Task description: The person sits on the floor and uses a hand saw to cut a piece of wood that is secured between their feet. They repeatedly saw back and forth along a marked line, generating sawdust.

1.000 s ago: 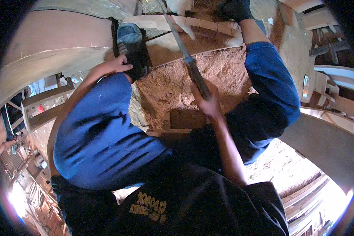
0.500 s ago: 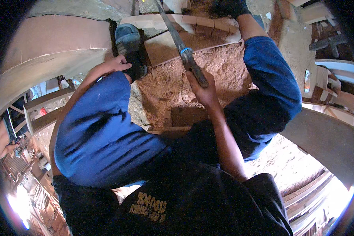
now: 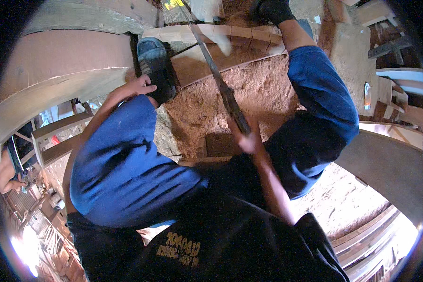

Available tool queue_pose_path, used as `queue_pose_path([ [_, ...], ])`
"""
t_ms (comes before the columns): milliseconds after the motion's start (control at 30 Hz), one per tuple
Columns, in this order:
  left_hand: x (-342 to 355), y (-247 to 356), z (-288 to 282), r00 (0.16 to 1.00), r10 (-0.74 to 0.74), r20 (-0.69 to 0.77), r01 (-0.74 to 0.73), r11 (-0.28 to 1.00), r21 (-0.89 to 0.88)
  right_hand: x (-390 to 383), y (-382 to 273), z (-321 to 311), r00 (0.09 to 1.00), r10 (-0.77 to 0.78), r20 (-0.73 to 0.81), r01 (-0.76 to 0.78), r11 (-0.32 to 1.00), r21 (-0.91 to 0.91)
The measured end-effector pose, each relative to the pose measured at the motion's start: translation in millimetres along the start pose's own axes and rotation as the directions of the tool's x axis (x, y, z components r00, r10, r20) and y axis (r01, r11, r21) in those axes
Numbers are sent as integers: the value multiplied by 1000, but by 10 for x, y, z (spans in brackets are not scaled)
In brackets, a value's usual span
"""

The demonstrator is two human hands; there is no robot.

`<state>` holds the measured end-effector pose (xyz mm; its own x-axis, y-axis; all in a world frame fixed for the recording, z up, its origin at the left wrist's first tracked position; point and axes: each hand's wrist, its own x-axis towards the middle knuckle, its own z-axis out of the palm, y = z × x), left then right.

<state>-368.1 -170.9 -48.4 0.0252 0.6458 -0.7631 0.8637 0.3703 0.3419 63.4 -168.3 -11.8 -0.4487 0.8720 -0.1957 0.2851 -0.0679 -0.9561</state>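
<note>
Head view: right hand (image 3: 250, 141) has drawn back toward the body since the last frame, long-bladed tool (image 3: 211, 66) with it; yellow end piece (image 3: 174, 3) now shows more fully at top edge. Reads as a pull stroke, work under way. Right fingers closed round the dark handle, slightly blurred. Blade passes over curved wooden piece (image 3: 242, 37); contact unclear. Left hand (image 3: 140, 87) unmoved, loosely open, fingers at black sandal (image 3: 154, 58), nothing seen in it.
</note>
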Motion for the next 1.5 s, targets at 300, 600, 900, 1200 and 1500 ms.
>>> queue_pose_path([
  [300,-87,-96,-97,1000,-10,14,11,998,-62,326,-224,30,978,193,78,-205,955,212],
  [600,-28,104,-144,999,7,31,-5,998,-59,-7,-532,-257,984,167,56,-175,963,203],
  [900,-52,-226,-23,999,52,-5,-53,997,-49,-616,-1004,-478,979,191,72,-199,972,126],
  [1200,-220,311,-260,1000,-4,26,7,994,-113,-803,-920,-629,962,260,86,-269,955,124],
  [1500,-425,476,-308,1000,15,7,-13,981,-196,-503,-610,-351,984,171,56,-176,978,109],
])
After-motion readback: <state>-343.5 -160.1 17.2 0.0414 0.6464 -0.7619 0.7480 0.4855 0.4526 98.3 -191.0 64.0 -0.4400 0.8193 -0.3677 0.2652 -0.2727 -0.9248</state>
